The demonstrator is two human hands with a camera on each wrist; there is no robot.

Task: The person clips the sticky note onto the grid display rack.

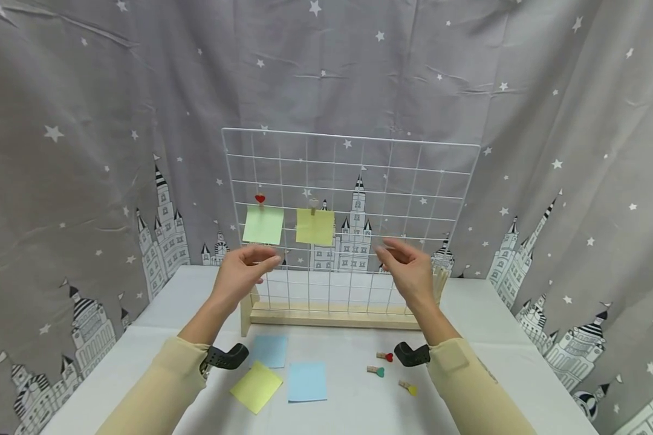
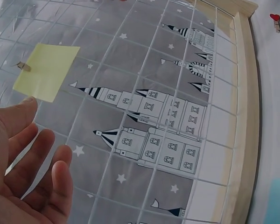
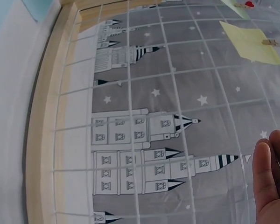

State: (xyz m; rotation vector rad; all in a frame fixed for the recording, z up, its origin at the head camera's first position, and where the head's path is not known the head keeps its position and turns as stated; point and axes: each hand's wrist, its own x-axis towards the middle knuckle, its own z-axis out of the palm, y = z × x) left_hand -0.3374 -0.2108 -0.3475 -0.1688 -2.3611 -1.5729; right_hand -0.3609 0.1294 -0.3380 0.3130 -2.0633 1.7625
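Note:
My left hand (image 1: 245,272) is raised before the lower left of a white wire grid (image 1: 392,192), its fingers loosely bent around nothing. Across from it, my right hand (image 1: 408,269) hangs before the grid's lower right, also holding nothing. A green sticky note (image 1: 263,225) is fixed to the grid by a red heart clothespin (image 1: 260,199), just above my left hand. To its right, a yellow sticky note (image 1: 315,227) hangs from a pale heart clothespin (image 1: 313,205). In the left wrist view this yellow note (image 2: 46,72) appears just past my thumb.
The grid stands in a wooden base (image 1: 332,316) on a white table. In front lie two blue notes (image 1: 307,382) and a yellow note (image 1: 256,387). Red (image 1: 384,356), green (image 1: 376,371) and yellow (image 1: 408,387) heart clothespins lie to the right. A grey curtain (image 1: 326,72) hangs behind.

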